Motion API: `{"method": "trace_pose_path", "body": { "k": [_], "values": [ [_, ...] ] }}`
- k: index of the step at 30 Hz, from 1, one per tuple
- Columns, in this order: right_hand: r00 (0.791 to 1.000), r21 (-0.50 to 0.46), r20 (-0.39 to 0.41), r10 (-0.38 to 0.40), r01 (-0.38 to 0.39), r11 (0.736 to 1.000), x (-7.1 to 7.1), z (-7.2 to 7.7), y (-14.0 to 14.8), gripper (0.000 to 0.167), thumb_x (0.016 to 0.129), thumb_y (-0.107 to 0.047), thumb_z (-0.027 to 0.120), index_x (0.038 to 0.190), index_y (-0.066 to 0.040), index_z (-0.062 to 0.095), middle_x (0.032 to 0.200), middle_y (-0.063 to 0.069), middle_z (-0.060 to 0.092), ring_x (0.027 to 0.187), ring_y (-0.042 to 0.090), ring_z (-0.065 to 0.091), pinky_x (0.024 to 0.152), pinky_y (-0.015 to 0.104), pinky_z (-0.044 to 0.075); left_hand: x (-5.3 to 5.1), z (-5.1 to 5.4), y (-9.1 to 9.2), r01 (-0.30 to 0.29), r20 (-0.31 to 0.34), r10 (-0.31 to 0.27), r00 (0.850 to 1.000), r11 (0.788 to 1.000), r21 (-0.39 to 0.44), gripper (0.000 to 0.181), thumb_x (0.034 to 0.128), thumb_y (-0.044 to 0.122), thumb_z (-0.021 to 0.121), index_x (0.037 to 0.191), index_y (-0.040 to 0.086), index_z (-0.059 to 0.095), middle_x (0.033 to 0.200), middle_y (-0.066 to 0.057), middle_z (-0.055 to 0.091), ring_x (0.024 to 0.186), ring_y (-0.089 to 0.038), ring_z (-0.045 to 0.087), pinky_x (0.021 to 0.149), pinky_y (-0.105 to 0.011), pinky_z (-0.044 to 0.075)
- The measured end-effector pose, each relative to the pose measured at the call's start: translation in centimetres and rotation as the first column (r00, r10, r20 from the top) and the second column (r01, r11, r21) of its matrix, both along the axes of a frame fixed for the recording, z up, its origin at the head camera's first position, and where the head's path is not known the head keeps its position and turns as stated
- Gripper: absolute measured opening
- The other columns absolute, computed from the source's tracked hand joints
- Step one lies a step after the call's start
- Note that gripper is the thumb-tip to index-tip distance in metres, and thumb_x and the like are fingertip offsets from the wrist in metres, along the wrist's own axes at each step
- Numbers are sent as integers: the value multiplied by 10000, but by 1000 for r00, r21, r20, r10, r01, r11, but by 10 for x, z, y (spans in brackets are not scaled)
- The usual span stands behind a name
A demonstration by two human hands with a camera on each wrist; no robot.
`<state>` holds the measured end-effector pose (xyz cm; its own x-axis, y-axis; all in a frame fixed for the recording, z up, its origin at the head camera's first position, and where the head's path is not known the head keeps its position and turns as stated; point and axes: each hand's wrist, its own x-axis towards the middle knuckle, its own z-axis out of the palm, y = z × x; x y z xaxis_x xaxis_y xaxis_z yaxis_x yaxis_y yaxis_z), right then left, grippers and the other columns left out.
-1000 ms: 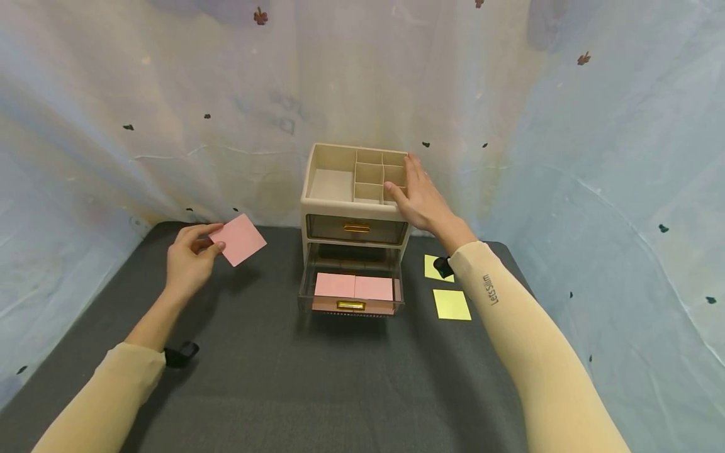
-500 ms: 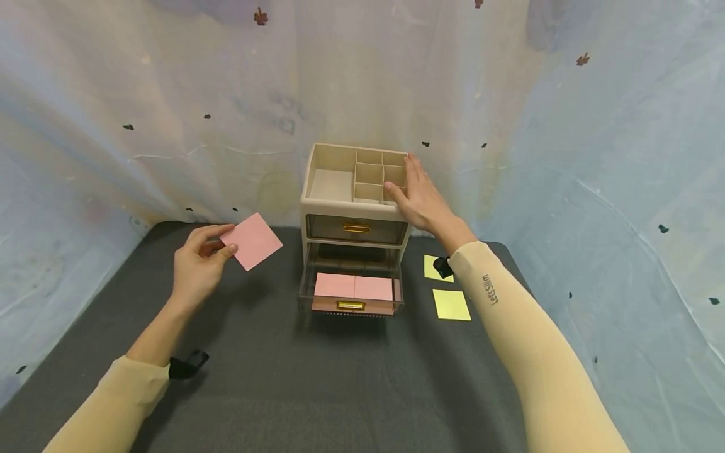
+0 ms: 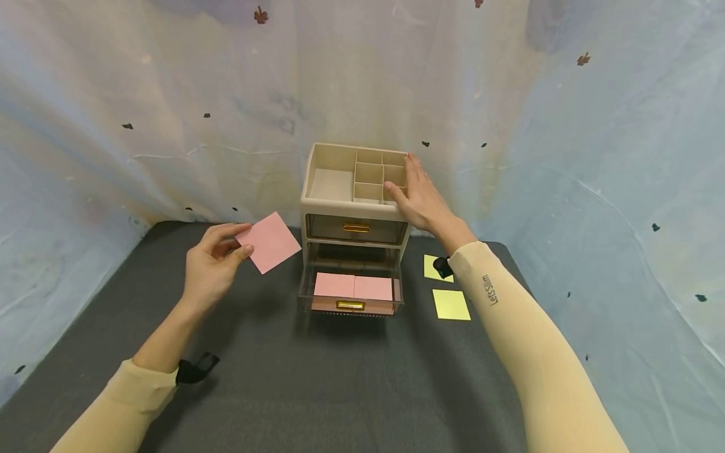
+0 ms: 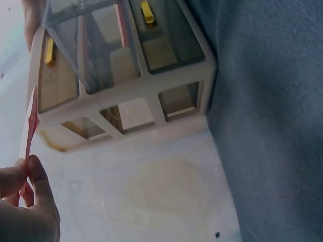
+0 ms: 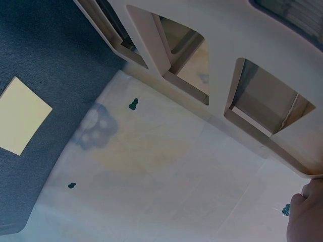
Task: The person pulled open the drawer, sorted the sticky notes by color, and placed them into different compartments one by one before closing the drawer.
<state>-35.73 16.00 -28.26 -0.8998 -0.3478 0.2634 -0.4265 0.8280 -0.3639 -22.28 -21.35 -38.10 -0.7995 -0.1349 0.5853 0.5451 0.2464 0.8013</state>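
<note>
My left hand (image 3: 212,267) pinches a pink sticky note pad (image 3: 269,243) between thumb and fingers, raised above the table left of the beige drawer organizer (image 3: 355,202). In the left wrist view the pink pad (image 4: 29,123) is edge-on. My right hand (image 3: 423,198) rests on the organizer's upper right edge, fingers extended, thumb over the right-hand compartments. Below the closed upper drawer (image 3: 334,229), a clear drawer (image 3: 351,305) is pulled out. Two pink stacks (image 3: 335,285) lie side by side in it. The left wrist view also shows a lowest drawer (image 4: 166,45), closed.
Two yellow sticky note pads (image 3: 451,305) lie on the dark tabletop (image 3: 340,390) right of the organizer, one partly behind the right wrist strap (image 3: 443,267). A patterned curtain (image 3: 226,75) hangs behind and along both sides.
My left hand has moved right with the pink sticky note pad, closer to the organizer. The right hand and the pulled-out drawer have stayed in place.
</note>
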Motion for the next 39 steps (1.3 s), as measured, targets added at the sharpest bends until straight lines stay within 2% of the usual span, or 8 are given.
{"method": "trace_pose_path", "body": {
  "k": [17,24,28,35,39],
  "values": [
    [1000,-5,6,3,-3,1000,2,1,-2,899,1075,-622,306,1663,-37,-40,1746,126,-66,1609,272,-33,1298,424,39,2,8,31,132,-31,-132,991,991,22,394,868,-226,696,1249,-129,672,1183,-24,590,958,-96,667,836,-163,567],
    [1000,-8,7,1,-1,1000,2,2,-3,881,1081,-598,322,1666,-48,-42,1747,119,-65,1609,280,-20,1298,437,48,-2,7,46,172,-51,-174,983,984,-36,411,859,-221,708,1250,-96,691,1193,-104,576,972,-83,672,821,-164,565],
    [1000,-7,6,-2,2,1000,3,2,-3,885,1079,-603,325,1667,-54,-42,1747,117,-63,1609,281,-18,1298,444,51,-4,3,56,195,-39,-198,979,978,-69,403,869,-186,724,1250,-57,707,1211,-141,575,979,-109,665,822,-184,571],
    [1000,-9,-1,0,0,1000,1,0,-3,876,1080,-599,320,1668,-54,-34,1747,116,-65,1609,279,-13,1298,439,47,-5,1,70,202,8,-203,979,971,-126,365,893,-145,730,1232,-9,736,1235,-101,585,978,-154,632,806,-195,574],
    [1000,-7,-2,1,-1,1000,1,0,-3,883,1077,-612,311,1667,-53,-35,1747,117,-64,1609,277,-14,1298,435,43,-7,0,75,215,19,-215,977,965,-148,357,898,-142,726,1226,0,740,1212,-96,595,975,-161,626,806,-238,591]
  ]
}}
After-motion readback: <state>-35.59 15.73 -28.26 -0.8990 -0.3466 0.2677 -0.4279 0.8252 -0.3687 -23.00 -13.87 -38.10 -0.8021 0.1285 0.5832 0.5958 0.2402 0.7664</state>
